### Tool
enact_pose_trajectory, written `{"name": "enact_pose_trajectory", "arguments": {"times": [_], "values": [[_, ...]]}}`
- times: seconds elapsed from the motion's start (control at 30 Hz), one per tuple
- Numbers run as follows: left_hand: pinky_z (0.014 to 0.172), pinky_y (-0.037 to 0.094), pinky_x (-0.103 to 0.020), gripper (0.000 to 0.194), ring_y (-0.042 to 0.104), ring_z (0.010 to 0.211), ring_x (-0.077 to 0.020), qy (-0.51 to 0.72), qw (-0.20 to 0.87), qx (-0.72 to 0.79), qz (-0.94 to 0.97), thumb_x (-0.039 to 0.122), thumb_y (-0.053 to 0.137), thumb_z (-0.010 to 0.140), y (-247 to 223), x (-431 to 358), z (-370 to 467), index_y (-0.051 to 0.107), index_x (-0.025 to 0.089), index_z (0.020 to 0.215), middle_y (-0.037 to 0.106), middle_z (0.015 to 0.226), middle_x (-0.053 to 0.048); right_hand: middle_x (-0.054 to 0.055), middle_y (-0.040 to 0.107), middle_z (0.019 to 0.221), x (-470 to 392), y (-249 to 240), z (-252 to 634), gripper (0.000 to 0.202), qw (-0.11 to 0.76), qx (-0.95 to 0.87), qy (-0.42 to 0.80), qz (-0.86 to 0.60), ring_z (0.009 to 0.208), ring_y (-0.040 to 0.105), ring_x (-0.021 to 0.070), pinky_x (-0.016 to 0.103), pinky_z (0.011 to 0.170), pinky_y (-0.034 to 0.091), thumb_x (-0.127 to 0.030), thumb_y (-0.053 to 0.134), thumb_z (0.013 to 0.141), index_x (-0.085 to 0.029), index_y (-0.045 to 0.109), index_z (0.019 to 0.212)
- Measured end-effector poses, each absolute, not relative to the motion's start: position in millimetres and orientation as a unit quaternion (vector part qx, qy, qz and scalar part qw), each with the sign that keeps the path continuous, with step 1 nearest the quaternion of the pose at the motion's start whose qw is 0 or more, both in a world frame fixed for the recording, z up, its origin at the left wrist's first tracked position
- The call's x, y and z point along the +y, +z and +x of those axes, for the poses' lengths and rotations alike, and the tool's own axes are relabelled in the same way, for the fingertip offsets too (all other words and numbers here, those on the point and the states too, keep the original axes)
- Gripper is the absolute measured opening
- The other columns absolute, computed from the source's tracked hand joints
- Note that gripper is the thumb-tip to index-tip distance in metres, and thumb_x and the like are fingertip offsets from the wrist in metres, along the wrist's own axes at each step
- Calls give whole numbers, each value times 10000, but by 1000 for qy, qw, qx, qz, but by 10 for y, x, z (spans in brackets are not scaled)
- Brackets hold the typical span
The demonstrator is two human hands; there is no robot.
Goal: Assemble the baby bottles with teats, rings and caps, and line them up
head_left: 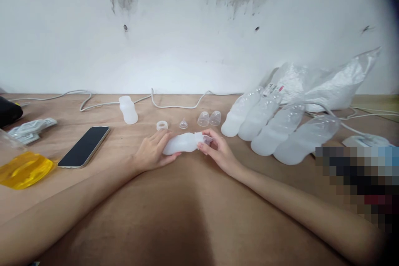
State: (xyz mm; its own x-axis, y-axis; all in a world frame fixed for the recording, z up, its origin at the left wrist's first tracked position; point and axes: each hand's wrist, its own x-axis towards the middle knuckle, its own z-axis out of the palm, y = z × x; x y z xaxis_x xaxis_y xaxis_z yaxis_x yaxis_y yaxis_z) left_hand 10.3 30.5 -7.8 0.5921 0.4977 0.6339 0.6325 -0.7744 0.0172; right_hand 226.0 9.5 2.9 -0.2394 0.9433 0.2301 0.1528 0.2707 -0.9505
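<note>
A translucent white baby bottle (182, 143) lies on its side just above the table, between my two hands. My left hand (154, 149) is wrapped round its base end. At the neck, the fingers of my right hand (216, 149) grip the white collar, from which a clear nipple (208, 139) sticks out to the right. Beyond my hands stand a loose white collar ring (162, 125), a clear nipple (183, 124) and two clear domed caps (209, 119). Farther left, an uncapped white bottle (128, 110) stands upright.
Several capped bottles (270, 133) lie in a row at right, before a clear plastic bag (324, 85). A phone (84, 147), a yellow pouch (26, 170) and a white power strip (33, 129) are at left. A white cable (177, 107) runs along the wall.
</note>
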Motion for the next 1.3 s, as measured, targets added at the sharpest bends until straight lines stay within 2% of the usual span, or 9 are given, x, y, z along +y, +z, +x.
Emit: {"name": "enact_pose_trajectory", "arguments": {"times": [0.17,0.33,0.53,0.67,0.77,0.83,0.93,1.1,1.3], "values": [[743,490,-312,361,556,958,-224,-318,138,-283,-894,331,502,803,-84,295,95,427,150,1106,574,1045,-117,-50,475,611,76,27,2272,239,440,-668,419,-430,522,414,77,210,499,318,-359,590,723,-188,458,826],[667,492,-291,330,588,846,-199,-305,105,-302,-897,363,496,786,-84,300,98,438,162,1040,586,995,-97,-48,470,605,107,-2,2261,234,431,-677,412,-431,519,416,83,222,521,344,-387,548,752,-188,470,847],[574,474,-261,365,609,789,-194,-298,22,-369,-880,400,520,728,-62,281,96,424,183,1006,607,924,-60,9,522,777,138,-58,2249,433,410,-711,385,-422,626,496,120,255,562,422,-432,570,719,-191,432,1052],[629,478,-304,398,604,819,-218,-344,0,-408,-846,411,533,712,-90,310,75,389,189,1009,589,950,-76,85,499,1003,254,-46,2340,580,357,-781,182,-479,866,521,201,353,713,471,-397,598,695,-193,363,1184],[668,476,-327,388,602,831,-225,-359,-11,-408,-839,403,542,709,-112,333,74,375,196,990,576,960,-79,170,356,1220,450,-23,2399,557,318,-799,-9,-510,1157,359,286,463,922,355,-308,506,757,-131,312,1248],[672,475,-328,386,600,835,-226,-361,-15,-407,-839,401,542,709,-108,332,81,368,200,989,576,957,-77,231,280,1280,590,-6,2393,545,274,-796,-88,-533,1239,238,335,494,968,281,-246,454,775,-45,301,1258],[655,473,-323,378,601,825,-222,-354,-20,-414,-838,399,533,713,-76,307,94,368,199,988,582,959,-78,279,252,1311,761,6,2329,530,215,-778,-149,-572,1261,173,378,498,960,262,-182,407,777,29,306,1253],[623,469,-316,360,601,800,-217,-331,-24,-421,-845,400,517,719,-31,280,102,384,192,981,589,924,-71,256,344,1293,924,-32,2265,535,157,-722,-180,-650,1231,228,404,514,921,244,-253,434,776,-32,344,1255],[605,479,-307,377,605,794,-215,-308,-33,-392,-866,381,523,719,-31,288,103,401,183,1017,597,944,-75,217,452,1218,904,-11,2228,450,113,-731,-152,-656,1133,355,333,443,841,313,-248,374,823,-70,375,1236]]}}
